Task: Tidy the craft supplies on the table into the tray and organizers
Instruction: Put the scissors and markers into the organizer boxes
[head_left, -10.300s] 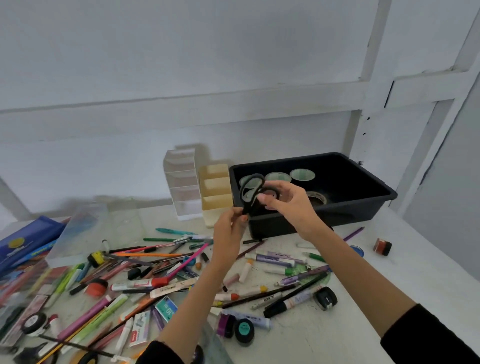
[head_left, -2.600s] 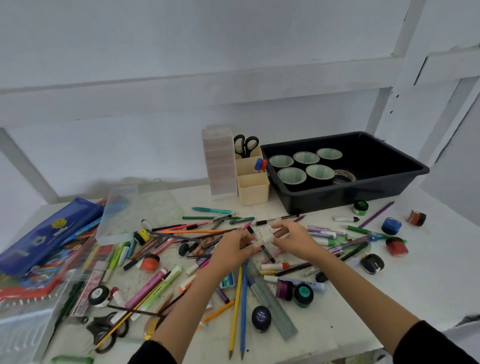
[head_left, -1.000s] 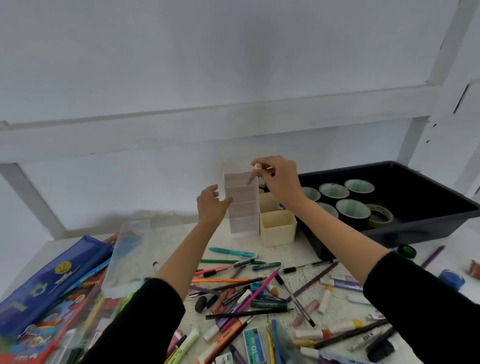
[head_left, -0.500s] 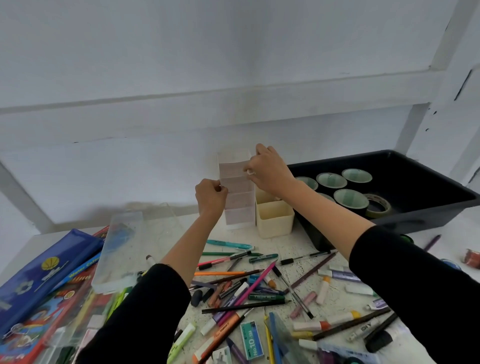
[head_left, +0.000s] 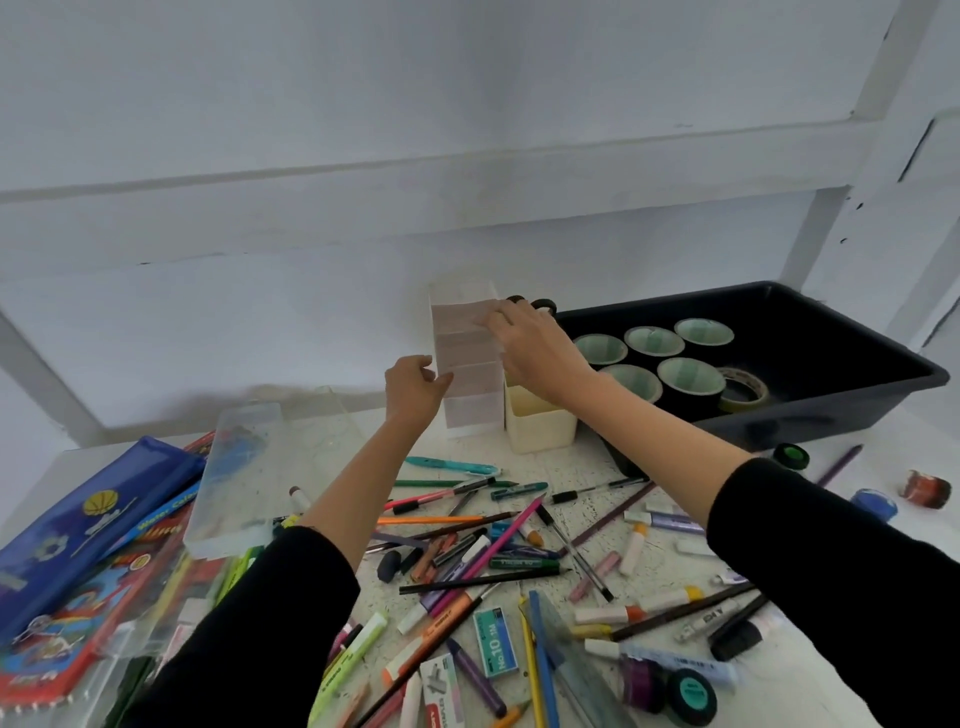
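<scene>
Clear plastic, judged light, stiff and tippable, the organizer at the back of the table is best taken by its side walls; its left wall is touched by bent fingers of the left hand, its top covered by the curled right hand, any grip untellable.

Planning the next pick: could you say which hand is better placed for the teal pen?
Probably the left hand: it is lower and nearer the teal pen; the right hand is up at the white organizer's top.
</scene>
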